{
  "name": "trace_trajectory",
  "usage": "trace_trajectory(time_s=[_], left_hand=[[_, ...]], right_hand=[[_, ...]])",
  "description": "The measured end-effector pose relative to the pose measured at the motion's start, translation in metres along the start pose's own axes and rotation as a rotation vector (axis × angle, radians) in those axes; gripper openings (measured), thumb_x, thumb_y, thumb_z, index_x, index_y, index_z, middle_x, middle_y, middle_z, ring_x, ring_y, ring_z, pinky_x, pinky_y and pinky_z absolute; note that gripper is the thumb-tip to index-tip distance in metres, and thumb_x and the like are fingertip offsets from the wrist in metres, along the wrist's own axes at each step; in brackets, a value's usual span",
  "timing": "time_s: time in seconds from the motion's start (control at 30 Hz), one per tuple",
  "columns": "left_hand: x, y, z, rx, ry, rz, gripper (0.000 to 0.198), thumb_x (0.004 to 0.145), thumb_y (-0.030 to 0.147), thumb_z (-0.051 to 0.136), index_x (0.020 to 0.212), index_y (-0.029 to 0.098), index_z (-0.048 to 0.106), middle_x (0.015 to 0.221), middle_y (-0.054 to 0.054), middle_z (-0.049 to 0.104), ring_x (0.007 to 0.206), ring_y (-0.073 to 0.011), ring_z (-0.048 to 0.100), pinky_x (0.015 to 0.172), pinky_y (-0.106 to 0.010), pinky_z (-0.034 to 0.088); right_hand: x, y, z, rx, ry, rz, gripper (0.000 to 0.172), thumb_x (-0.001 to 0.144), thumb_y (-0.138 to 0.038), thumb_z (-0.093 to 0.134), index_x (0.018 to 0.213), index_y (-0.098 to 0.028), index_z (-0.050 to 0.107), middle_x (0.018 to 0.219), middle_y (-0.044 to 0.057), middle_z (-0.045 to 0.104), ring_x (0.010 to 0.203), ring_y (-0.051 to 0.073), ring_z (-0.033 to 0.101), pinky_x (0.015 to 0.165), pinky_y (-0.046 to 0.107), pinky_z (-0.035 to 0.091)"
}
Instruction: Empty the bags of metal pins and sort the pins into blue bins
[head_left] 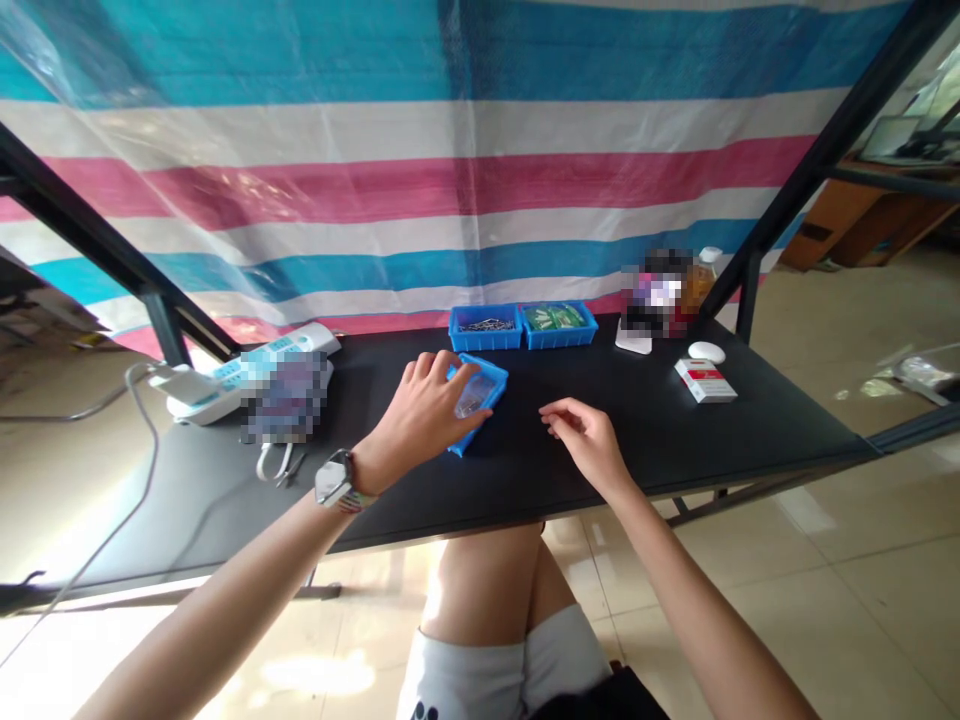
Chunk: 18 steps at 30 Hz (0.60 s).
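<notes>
My left hand [420,405], with a watch on its wrist, reaches over a small blue plastic bin [495,378]. Its fingers curl over the bin's left side and its thumb lies across the near part, gripping it. This bin sits turned at an angle on the black table and holds some clear and metallic small pieces, partly hidden by the hand. To the right of the bin, my right hand [589,435] hovers just above the tabletop, thumb and fingers pressed together. Whatever may be between those fingertips is too small to make out.
Behind stand two more blue bins: one with metal pieces [486,335], the other with green-and-white packets [559,325]. A power strip [300,345] and blurred device lie left. At right are a red-and-white box [705,382], a white round case [706,352] and a bottle [701,278].
</notes>
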<state>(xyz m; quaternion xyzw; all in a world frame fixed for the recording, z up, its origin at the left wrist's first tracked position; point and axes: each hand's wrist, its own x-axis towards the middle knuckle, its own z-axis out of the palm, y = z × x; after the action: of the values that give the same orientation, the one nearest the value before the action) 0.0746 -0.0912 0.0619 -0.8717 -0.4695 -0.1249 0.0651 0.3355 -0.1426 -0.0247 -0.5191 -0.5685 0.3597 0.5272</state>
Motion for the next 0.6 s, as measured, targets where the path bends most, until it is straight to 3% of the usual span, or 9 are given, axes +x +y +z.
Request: trace_trajectory(time_s=[0.07,0.13,0.23,0.3,0.4,0.5,0.6], left_hand=[[-0.002,0.009,0.003,-0.043,0.002,-0.078,0.078,0.095,0.061,0.070,0.162,0.028,0.049,0.155,-0.021,0.052,0.135,-0.0472,0.056,0.108,-0.062,0.051],[-0.004,0.013,0.006,-0.160,-0.101,-0.127,0.083,0.095,0.063,0.067,0.168,0.034,0.040,0.157,-0.019,0.050,0.127,-0.0439,0.064,0.104,-0.058,0.055],[-0.002,0.015,0.007,-0.299,-0.204,-0.191,0.077,0.095,0.059,0.067,0.164,0.034,0.045,0.150,-0.017,0.055,0.107,-0.0360,0.074,0.098,-0.053,0.059],[0.002,0.016,0.010,-0.374,-0.182,-0.217,0.075,0.092,0.056,0.070,0.160,0.032,0.049,0.149,-0.017,0.055,0.107,-0.0355,0.074,0.100,-0.053,0.059],[0.013,0.016,0.021,-0.587,-0.094,-0.239,0.082,0.091,0.057,0.070,0.163,0.025,0.047,0.150,-0.018,0.058,0.125,-0.0389,0.068,0.110,-0.053,0.053],[0.029,0.022,0.042,-0.862,0.016,-0.364,0.091,0.091,0.059,0.069,0.165,0.014,0.042,0.155,-0.023,0.056,0.145,-0.0420,0.054,0.121,-0.054,0.044],[0.040,0.037,0.061,-1.149,0.050,-0.499,0.085,0.095,0.062,0.065,0.163,0.016,0.045,0.155,-0.021,0.060,0.148,-0.0401,0.053,0.121,-0.050,0.044]], right_hand=[[0.000,-0.001,0.000,-0.030,0.025,-0.022,0.022,0.093,-0.035,0.066,0.099,-0.020,0.080,0.096,0.008,0.081,0.086,0.025,0.075,0.078,0.036,0.058],[0.001,-0.002,0.000,-0.056,0.038,-0.042,0.022,0.094,-0.035,0.065,0.098,-0.020,0.080,0.097,0.008,0.081,0.088,0.025,0.075,0.079,0.036,0.057],[0.001,-0.003,0.004,-0.117,0.024,-0.080,0.021,0.094,-0.032,0.063,0.095,-0.020,0.080,0.097,0.009,0.079,0.090,0.025,0.075,0.079,0.035,0.057],[0.001,-0.004,0.008,-0.177,0.002,-0.098,0.022,0.095,-0.032,0.061,0.093,-0.021,0.080,0.097,0.009,0.078,0.090,0.026,0.074,0.076,0.035,0.056],[0.004,-0.006,0.015,-0.247,-0.007,-0.083,0.029,0.101,-0.040,0.059,0.095,-0.022,0.081,0.100,0.011,0.079,0.094,0.029,0.074,0.079,0.038,0.056],[0.009,-0.010,0.022,-0.211,0.000,-0.037,0.035,0.104,-0.050,0.058,0.110,-0.024,0.081,0.110,0.011,0.081,0.107,0.033,0.074,0.095,0.044,0.056],[0.016,-0.015,0.031,0.028,-0.050,0.020,0.048,0.106,-0.059,0.053,0.133,-0.026,0.075,0.128,0.009,0.079,0.123,0.034,0.071,0.111,0.047,0.053]])
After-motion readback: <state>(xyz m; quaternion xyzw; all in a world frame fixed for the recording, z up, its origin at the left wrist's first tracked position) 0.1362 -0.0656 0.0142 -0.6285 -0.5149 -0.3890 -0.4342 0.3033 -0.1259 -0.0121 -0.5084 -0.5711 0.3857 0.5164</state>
